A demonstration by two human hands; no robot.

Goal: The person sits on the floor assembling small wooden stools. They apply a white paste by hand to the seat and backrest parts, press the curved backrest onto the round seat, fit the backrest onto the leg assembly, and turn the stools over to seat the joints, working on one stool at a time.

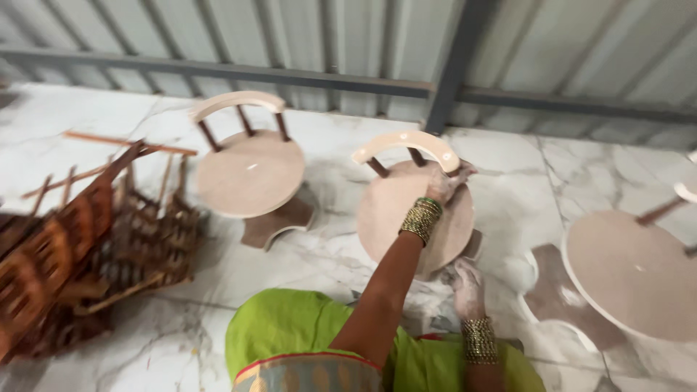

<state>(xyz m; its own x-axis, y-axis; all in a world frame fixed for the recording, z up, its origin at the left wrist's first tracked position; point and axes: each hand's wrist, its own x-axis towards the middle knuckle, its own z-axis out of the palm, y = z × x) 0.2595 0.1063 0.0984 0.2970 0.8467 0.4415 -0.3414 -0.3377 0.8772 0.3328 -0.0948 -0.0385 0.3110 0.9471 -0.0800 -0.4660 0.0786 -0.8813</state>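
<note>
Down on the marble floor (pixel 87 123) stands a small round chair (pixel 415 210) with a curved pale back, right in the middle. The left hand (pixel 444 183) reaches out far and rests on the chair's seat, close under the back rail; its fingers look bent together, but it is too blurry to tell if they grip anything. The right hand (pixel 467 283) is nearer, low beside the chair's near edge, dusty white, and you cannot tell if it is shut. Both wrists wear gold bangles. A second chair (pixel 250 170) stands to the left, and a third chair (pixel 632 272) to the right. A pile of brown wood frames (pixel 80 247) lies far left.
</note>
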